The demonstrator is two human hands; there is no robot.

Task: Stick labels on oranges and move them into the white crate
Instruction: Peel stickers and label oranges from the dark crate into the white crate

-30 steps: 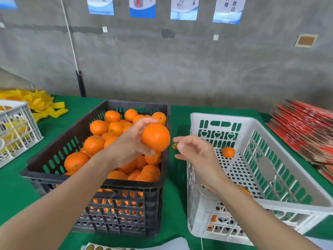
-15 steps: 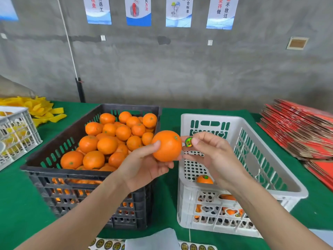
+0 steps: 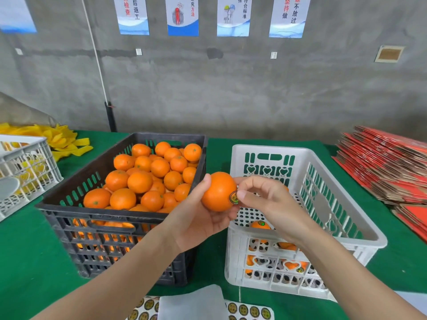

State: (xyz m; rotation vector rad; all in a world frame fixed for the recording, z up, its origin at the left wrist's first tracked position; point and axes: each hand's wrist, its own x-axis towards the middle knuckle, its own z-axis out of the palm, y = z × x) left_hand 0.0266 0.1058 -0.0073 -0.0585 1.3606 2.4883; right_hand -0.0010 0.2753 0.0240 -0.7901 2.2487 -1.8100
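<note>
My left hand [image 3: 196,225] grips an orange [image 3: 217,190] from below, between the two crates. A round green-and-gold label [image 3: 233,196] sits on the orange's right side. The thumb and forefinger of my right hand [image 3: 270,199] pinch at that label, holding it against the peel. On the left, the black crate [image 3: 104,214] is heaped with bare oranges [image 3: 139,181]. The white crate [image 3: 270,149] on the right holds a few oranges, one labelled orange [image 3: 260,225] showing on its floor. Label sheets [image 3: 249,310] lie at the table's near edge.
A second white crate [image 3: 23,167] stands at the far left beside a yellow pile [image 3: 62,142]. A stack of red flat cartons [image 3: 388,167] fills the right side. A white backing sheet [image 3: 191,303] covers part of the label sheets. The table has a green cloth.
My left hand carried the orange from above the black crate to the gap between the crates. My right hand brought the label onto the orange's side.
</note>
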